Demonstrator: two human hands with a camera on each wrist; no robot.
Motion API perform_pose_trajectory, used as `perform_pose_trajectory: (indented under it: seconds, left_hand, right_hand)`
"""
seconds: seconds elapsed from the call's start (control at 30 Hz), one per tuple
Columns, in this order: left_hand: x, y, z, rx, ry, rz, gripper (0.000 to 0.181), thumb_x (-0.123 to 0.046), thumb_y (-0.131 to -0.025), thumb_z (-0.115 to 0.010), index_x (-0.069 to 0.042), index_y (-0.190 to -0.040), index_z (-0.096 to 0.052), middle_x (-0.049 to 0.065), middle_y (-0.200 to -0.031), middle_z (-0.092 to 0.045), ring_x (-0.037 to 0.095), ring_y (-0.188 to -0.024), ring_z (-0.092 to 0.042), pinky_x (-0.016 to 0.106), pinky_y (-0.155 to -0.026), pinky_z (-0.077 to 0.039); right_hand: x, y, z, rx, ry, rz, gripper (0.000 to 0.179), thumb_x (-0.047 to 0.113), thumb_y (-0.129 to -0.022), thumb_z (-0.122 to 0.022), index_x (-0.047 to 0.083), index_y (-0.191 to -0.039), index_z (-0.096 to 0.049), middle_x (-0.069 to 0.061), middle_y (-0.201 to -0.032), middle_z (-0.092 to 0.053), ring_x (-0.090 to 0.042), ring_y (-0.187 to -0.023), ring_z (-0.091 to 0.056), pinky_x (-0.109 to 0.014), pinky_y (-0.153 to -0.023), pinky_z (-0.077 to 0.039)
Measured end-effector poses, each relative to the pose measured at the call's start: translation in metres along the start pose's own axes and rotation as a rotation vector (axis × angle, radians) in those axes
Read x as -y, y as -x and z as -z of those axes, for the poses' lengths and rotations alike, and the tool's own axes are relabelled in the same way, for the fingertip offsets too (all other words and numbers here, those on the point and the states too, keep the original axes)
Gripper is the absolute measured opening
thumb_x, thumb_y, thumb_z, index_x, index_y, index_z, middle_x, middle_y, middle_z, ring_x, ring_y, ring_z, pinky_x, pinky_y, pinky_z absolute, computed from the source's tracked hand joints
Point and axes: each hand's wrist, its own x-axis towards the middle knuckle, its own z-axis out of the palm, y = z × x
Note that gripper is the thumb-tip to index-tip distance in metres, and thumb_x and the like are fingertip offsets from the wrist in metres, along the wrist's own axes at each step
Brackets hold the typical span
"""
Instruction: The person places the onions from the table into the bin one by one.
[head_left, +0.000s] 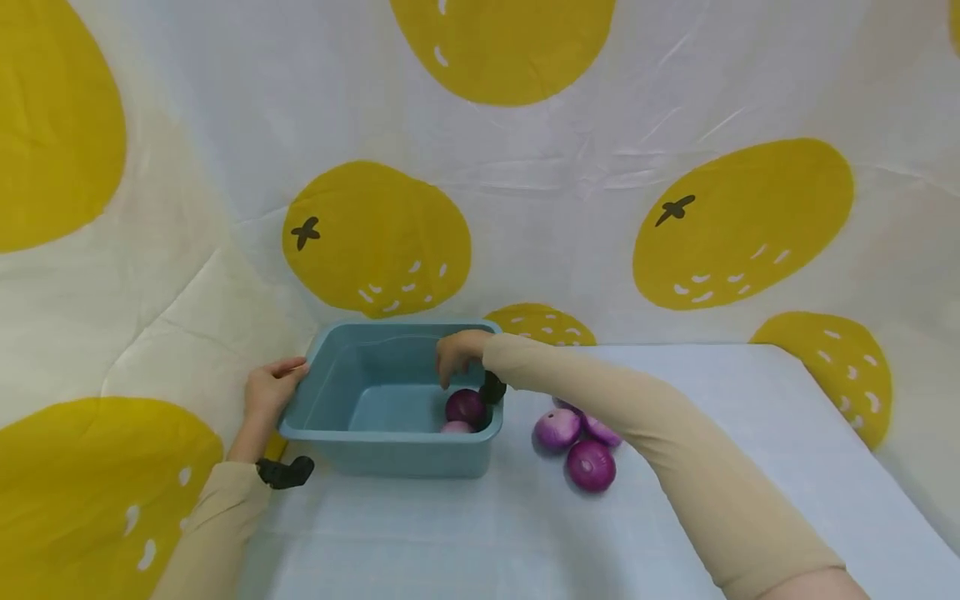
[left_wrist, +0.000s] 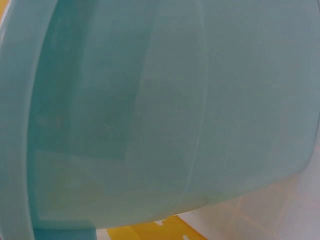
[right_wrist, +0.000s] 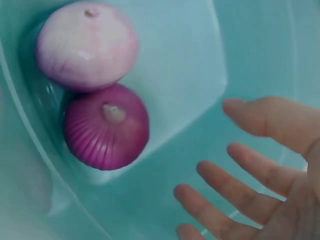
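A blue-green plastic basin (head_left: 405, 437) stands on the table. Its outer wall (left_wrist: 165, 115) fills most of the left wrist view. My left hand (head_left: 272, 390) holds the left rim; in the left wrist view the hand itself is out of sight. Inside the basin, at its right end, lie two red onions, a dark purple one (right_wrist: 106, 129) and a paler one (right_wrist: 87, 47), touching each other. Over that end hangs my right hand (head_left: 459, 354), its fingers spread and apart from both onions, with nothing held.
Right of the basin, several more red onions sit close together on the table, among them a dark one (head_left: 591, 465) and a paler one (head_left: 558, 429); my right forearm partly covers this group. Behind the table hangs a white cloth (head_left: 555, 233) with yellow fruit shapes.
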Motion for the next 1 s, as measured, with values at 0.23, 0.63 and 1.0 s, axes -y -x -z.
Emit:
perform_pose_trajectory:
  seconds: [0.23,0.63,1.0]
  left_hand:
    - [0.007,0.004,-0.002,-0.013,0.002,-0.002,0.040,-0.025,-0.094,-0.061,0.004,-0.121,-0.064,0.026,-0.116,-0.066,0.033,-0.100,-0.060,0.024,-0.070,-0.042]
    - [0.003,-0.002,-0.001,-0.008,0.010,-0.011,0.041,-0.027,-0.095,-0.059,0.001,-0.124,-0.063,0.024,-0.118,-0.066,0.033,-0.105,-0.060,0.021,-0.070,-0.042]
    - [0.003,-0.001,-0.002,-0.035,0.011,-0.010,0.040,-0.027,-0.094,-0.061,0.001,-0.122,-0.065,0.024,-0.117,-0.067,0.032,-0.104,-0.061,0.018,-0.067,-0.041]
  right_hand:
    - [0.004,0.024,0.000,-0.118,0.024,0.089,0.047,0.021,-0.083,-0.073,0.014,-0.127,-0.060,-0.006,-0.129,-0.059,-0.018,-0.105,-0.058,-0.032,-0.091,-0.051]
    - [-0.038,0.067,0.014,-0.299,-0.327,0.342,0.052,0.005,-0.084,-0.071,0.003,-0.132,-0.052,-0.022,-0.127,-0.057,-0.034,-0.113,-0.060,-0.033,-0.088,-0.054]
    - [-0.058,0.099,-0.001,-0.539,-0.406,0.415,0.048,0.003,-0.082,-0.072,0.001,-0.126,-0.055,-0.020,-0.118,-0.061,-0.035,-0.101,-0.063,-0.037,-0.087,-0.055]
